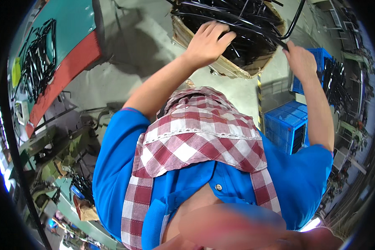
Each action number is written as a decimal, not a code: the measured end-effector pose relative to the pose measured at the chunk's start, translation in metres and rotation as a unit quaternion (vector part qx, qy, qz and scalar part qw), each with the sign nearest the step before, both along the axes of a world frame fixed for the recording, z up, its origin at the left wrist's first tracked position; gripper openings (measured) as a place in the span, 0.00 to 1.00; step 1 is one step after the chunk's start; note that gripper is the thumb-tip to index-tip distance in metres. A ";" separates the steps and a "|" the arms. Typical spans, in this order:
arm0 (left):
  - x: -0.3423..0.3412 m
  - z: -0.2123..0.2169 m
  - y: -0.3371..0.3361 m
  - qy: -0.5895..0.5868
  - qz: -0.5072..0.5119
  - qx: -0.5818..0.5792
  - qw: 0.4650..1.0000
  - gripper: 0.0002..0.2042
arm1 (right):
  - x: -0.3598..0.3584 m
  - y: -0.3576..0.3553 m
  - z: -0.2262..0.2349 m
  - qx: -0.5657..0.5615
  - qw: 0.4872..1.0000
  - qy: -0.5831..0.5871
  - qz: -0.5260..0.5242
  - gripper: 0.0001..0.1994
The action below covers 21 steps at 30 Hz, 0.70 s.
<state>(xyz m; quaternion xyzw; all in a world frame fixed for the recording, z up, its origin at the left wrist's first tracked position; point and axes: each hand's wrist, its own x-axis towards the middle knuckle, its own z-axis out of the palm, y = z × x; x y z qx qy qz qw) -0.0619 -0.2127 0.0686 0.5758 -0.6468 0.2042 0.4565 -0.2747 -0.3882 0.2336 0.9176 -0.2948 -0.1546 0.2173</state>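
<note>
A worn, tan-walled box [233, 68] holds a heap of black metal tubes [241, 52]. Over its near left rim reaches my left hand [210, 43], its fingers curled round a long black tube [254, 30] that slants across the top of the heap. Past the box's right side, my right hand [301, 60] is closed on the right end of what looks like the same tube. A bent black tube [298, 18] sticks up beyond the box's right rim, near my right hand. The palm sides of both hands are hidden.
To the left is a green-topped table [75, 21] with a red edge [66, 77], bearing a pile of black bent tubes [39, 58]. Blue crates [285, 121] stand at right, with more black tubes [337, 83] beside them. Green machinery [71, 141] is at lower left.
</note>
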 end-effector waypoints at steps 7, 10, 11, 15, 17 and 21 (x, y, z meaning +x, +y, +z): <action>-0.036 -0.133 0.176 0.245 0.129 0.371 0.886 0.12 | 0.089 -0.088 -0.076 0.081 0.993 0.080 -0.010 0.15; -0.054 -0.156 0.256 0.278 0.236 0.437 0.822 0.10 | 0.124 -0.125 -0.159 0.117 0.986 0.115 0.020 0.13; -0.063 -0.156 0.279 0.293 0.264 0.429 0.813 0.10 | 0.131 -0.135 -0.191 0.111 0.988 0.103 0.014 0.12; -0.108 -0.142 0.310 0.364 0.372 0.405 0.752 0.07 | 0.123 -0.161 -0.259 0.100 0.987 0.128 -0.003 0.13; -0.128 -0.156 0.296 0.420 0.378 0.389 0.728 0.07 | 0.121 -0.159 -0.269 0.047 0.989 0.120 0.076 0.13; -0.135 -0.150 0.284 0.397 0.403 0.344 0.749 0.08 | 0.171 -0.094 -0.293 0.015 0.966 0.102 0.238 0.12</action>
